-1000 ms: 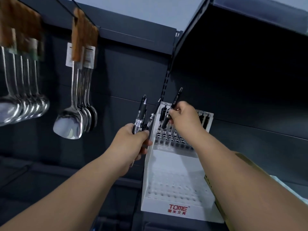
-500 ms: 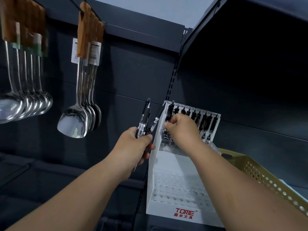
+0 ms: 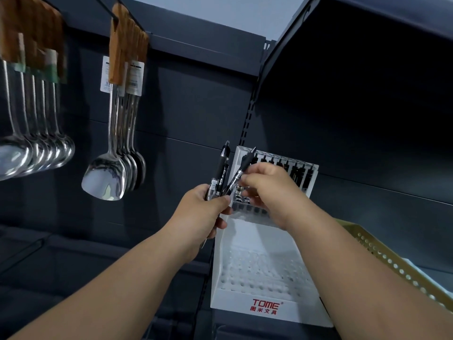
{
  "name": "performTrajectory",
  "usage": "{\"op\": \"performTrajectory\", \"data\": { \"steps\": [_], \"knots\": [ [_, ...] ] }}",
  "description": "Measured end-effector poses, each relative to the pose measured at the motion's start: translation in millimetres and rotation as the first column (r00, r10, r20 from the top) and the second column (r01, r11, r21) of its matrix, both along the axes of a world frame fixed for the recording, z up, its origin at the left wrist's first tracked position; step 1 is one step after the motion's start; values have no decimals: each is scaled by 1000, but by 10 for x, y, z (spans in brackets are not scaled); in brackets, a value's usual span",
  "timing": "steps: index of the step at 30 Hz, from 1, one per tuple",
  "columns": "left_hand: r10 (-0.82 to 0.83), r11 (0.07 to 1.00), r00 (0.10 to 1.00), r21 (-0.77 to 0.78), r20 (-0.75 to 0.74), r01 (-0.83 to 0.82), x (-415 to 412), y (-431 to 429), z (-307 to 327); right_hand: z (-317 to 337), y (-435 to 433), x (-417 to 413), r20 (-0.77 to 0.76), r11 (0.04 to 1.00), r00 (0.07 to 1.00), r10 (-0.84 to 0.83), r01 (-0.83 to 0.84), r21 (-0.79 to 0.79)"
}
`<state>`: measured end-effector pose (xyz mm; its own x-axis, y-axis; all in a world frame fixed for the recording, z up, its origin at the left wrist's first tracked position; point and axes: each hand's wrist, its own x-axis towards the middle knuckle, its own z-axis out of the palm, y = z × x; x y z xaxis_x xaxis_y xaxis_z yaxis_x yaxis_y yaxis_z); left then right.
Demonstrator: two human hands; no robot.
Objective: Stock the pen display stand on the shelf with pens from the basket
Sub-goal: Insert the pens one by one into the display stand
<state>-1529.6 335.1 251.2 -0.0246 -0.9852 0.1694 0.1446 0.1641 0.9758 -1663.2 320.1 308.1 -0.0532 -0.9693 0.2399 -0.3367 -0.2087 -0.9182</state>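
Note:
A white stepped pen display stand (image 3: 263, 273) marked TOME stands on the dark shelf, with several black pens (image 3: 297, 173) upright in its top back row. My left hand (image 3: 203, 212) is closed around a small bunch of black pens (image 3: 221, 171) just left of the stand. My right hand (image 3: 267, 190) sits in front of the stand's upper rows, its fingertips pinching one slanted pen (image 3: 239, 173) of that bunch. The lower rows of holes hold nothing.
A perforated yellow basket (image 3: 389, 263) sits at the right beside the stand, partly behind my right forearm. Steel ladles (image 3: 36, 153) and spatulas (image 3: 107, 177) with wooden handles hang at the left. A dark shelf (image 3: 367, 23) overhangs above.
My right hand set a pen into the stand's back row, then moved left to the bunch in my left hand and took hold of another pen. The view shifted slightly left.

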Motion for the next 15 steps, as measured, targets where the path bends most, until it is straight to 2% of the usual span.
{"op": "performTrajectory", "data": {
  "steps": [1, 2, 4, 5, 7, 10, 12, 15],
  "knots": [
    [-2, 1000, 1000, -3, -1, 2, -17, 11, 8, -22, 29, -4, -86, 997, 995, -42, 35, -75],
    [-3, 1000, 1000, -6, 0, 3, -29, 20, 15, -53, 56, -9, -237, 972, 961, -139, 87, -218],
    [-7, 1000, 1000, -15, 6, 7, -42, 40, 41, -120, 114, 1, -505, 842, 781, -367, 48, -538],
    [-13, 1000, 1000, -19, 9, 13, -45, 51, 56, -155, 114, -1, -575, 778, 691, -439, -28, -628],
    [-30, 999, 999, -23, 17, 30, -52, 77, 88, -204, 66, -31, -651, 726, 572, -500, -134, -675],
    [-58, 998, 998, -21, -10, 58, -73, 89, 116, -197, -35, -129, -704, 725, 445, -554, -159, -671],
    [-48, 999, 997, -14, -58, 47, -70, 67, 120, -174, -75, -215, -691, 727, 453, -563, -126, -675],
    [-15, 1000, 995, 2, -94, 16, -43, 19, 114, -105, -84, -327, -584, 706, 584, -563, -26, -707]
  ]
}}
